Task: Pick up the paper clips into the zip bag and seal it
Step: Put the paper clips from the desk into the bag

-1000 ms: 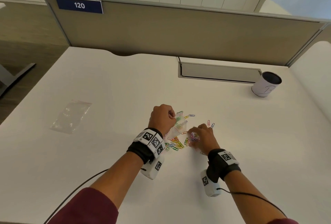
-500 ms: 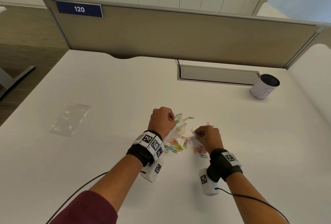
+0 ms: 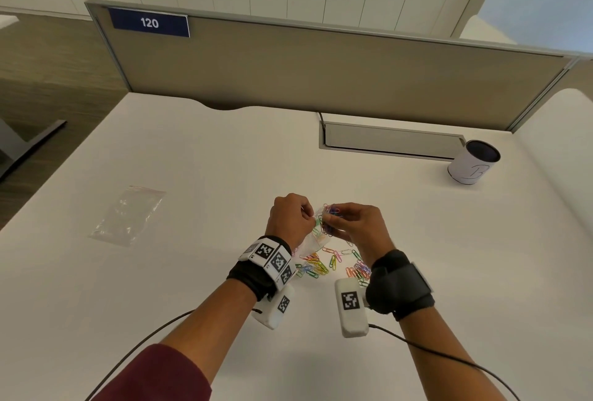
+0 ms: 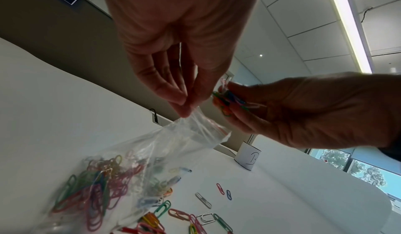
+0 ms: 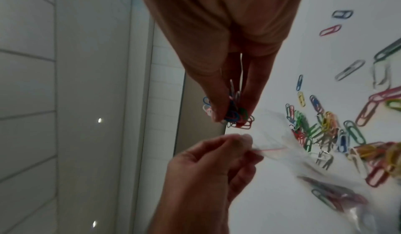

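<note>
Paper clips (image 3: 330, 220) pinched in right grip (image 3: 356, 224) (bunched), above zip bag (image 4: 130, 169)

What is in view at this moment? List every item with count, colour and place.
Zip bag: one, clear with red strip, held up at centre, partly filled with clips.
Clip bunch: several, mixed colours, at the bag mouth.
Loose paper clips: many, mixed colours, on the desk below the hands.
Spare bag: one, clear, flat at desk left.
Cup: one, white, far right.
Desk: white.
Partition: beige, blue 120 sign.
Left hand: pinches the bag rim.
Right hand: pinches the clip bunch.
</note>
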`<state>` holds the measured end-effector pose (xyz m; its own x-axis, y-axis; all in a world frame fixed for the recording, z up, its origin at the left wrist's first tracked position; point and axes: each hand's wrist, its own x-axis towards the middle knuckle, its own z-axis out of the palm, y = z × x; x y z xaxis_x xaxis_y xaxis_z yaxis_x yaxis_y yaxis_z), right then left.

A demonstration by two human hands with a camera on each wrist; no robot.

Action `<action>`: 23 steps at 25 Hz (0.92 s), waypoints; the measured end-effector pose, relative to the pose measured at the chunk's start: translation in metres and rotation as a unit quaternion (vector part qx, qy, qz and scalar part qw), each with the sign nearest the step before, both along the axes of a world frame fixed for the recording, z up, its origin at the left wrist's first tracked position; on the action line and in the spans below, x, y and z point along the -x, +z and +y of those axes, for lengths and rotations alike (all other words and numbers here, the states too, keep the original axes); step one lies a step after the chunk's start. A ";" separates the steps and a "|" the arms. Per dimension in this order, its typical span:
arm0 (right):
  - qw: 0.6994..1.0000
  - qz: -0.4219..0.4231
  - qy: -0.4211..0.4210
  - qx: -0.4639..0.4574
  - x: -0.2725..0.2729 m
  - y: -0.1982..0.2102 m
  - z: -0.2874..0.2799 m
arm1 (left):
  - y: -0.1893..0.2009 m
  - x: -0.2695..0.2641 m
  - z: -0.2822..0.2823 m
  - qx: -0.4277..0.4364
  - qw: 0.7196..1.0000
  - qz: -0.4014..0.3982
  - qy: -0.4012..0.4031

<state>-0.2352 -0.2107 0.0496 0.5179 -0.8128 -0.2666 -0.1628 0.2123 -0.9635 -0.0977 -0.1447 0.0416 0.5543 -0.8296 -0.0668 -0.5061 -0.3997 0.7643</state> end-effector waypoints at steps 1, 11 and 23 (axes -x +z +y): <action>0.999 0.042 0.016 0.019 -0.005 -0.001 0.002 | 0.000 -0.001 0.001 0.002 1.000 -0.001 0.001; 0.937 0.271 0.109 0.190 -0.035 -0.003 -0.002 | 0.001 -0.007 0.011 0.026 1.000 0.003 0.008; 0.884 0.409 0.104 0.202 0.044 -0.037 -0.004 | 0.019 -0.040 0.026 0.057 0.997 -0.019 0.040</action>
